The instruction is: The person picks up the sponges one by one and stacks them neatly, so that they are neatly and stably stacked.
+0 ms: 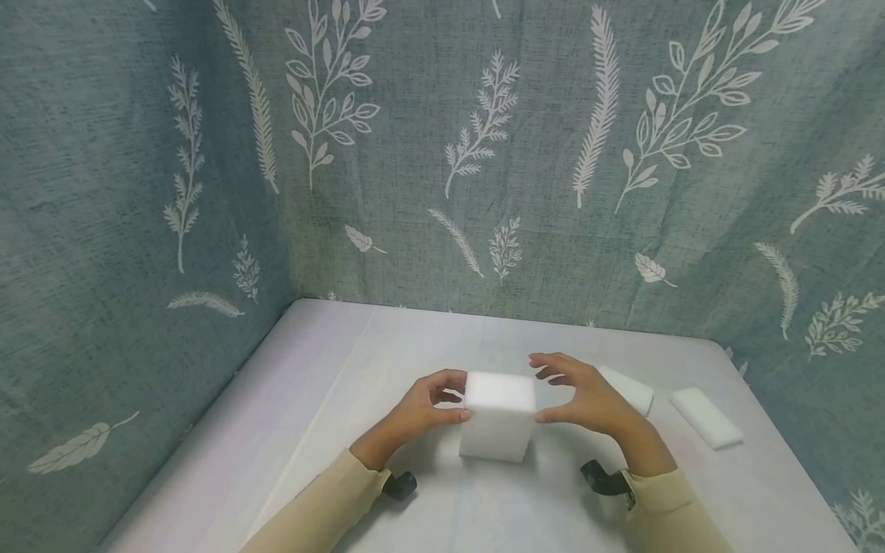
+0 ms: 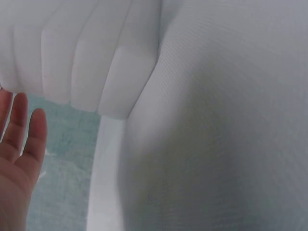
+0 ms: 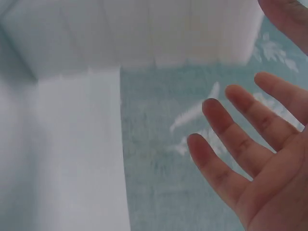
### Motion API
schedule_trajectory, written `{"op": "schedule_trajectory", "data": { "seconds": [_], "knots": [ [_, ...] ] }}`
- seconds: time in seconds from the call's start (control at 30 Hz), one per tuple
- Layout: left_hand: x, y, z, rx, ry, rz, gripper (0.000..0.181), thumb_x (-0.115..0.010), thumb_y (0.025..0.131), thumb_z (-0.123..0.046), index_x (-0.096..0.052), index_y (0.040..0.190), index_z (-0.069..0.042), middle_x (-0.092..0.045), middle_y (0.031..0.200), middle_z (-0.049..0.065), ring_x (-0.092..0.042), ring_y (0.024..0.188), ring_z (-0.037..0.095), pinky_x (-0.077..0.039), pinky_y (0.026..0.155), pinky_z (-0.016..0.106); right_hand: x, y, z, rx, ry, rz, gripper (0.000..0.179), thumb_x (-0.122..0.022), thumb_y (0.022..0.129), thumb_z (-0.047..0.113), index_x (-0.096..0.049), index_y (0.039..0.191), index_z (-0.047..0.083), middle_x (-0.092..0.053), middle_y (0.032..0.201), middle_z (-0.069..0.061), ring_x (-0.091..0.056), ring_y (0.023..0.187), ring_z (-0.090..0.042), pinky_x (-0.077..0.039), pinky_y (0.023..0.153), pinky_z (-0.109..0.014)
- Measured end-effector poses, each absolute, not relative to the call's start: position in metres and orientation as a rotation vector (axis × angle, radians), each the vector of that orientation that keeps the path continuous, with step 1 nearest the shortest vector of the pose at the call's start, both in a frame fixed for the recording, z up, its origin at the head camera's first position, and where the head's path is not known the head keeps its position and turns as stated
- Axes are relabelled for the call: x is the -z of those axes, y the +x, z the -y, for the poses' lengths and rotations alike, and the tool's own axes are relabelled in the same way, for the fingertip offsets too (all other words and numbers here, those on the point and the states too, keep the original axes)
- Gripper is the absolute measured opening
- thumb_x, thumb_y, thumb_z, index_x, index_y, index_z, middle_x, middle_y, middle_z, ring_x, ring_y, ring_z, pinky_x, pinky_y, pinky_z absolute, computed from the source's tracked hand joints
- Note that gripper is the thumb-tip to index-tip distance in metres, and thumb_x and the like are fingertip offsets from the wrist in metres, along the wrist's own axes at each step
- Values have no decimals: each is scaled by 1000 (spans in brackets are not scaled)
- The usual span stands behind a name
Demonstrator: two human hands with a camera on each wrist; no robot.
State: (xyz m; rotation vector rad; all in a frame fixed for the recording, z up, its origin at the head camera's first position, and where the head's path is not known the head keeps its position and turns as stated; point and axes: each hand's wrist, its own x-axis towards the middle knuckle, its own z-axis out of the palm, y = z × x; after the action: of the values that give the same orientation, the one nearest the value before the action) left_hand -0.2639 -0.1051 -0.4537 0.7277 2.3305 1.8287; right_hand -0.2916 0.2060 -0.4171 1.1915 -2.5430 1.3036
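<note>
A stack of several white sponge-like blocks (image 1: 496, 422) stands upright on the table, its separate layers visible in the left wrist view. My left hand (image 1: 418, 411) is at the stack's left side, thumb and index fingertips at its edges. In the left wrist view the other fingers of that hand (image 2: 21, 159) look nearly straight beside the layers. On the opposite side, my right hand (image 1: 591, 395) has its fingers spread and its thumb tip close to the stack; whether it touches cannot be told. The right wrist view shows those fingers (image 3: 250, 139) apart from the blocks.
Two loose white blocks lie to the right: one block (image 1: 631, 392) partly behind my right hand, another block (image 1: 707, 417) nearer the right edge. The white-covered table (image 1: 332, 430) meets patterned green-blue curtains (image 1: 429, 253) at its back and sides.
</note>
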Motion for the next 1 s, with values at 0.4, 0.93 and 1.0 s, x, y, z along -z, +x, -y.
{"op": "schedule_trajectory", "data": {
  "seconds": [0.4, 0.93, 1.0],
  "knots": [
    [467, -271, 108, -1879, 729, -2300, 56, -83, 78, -19, -58, 127, -10, -61, 117, 4, -57, 109, 23, -45, 99, 46, 431, -312, -253, -1312, 697, 2722, 82, -82, 79, 29, -40, 147, 10, -54, 134, -14, -51, 121, -35, -44, 98, -53],
    [467, -272, 106, -1924, 749, -2259, 55, -82, 78, -15, -57, 127, -9, -61, 118, 5, -56, 110, 24, -44, 99, 51, 440, -323, -294, -1012, 266, 2963, 71, -68, 90, 41, -43, 143, 1, -39, 144, -29, -38, 127, -51, -35, 97, -65],
    [468, -271, 105, -1925, 746, -2258, 55, -81, 78, -13, -57, 127, -9, -61, 118, 5, -55, 110, 25, -43, 100, 51, 442, -324, -297, -969, 228, 2993, 72, -66, 90, 43, -43, 142, -1, -35, 144, -31, -33, 128, -53, -32, 98, -68]
  ]
}}
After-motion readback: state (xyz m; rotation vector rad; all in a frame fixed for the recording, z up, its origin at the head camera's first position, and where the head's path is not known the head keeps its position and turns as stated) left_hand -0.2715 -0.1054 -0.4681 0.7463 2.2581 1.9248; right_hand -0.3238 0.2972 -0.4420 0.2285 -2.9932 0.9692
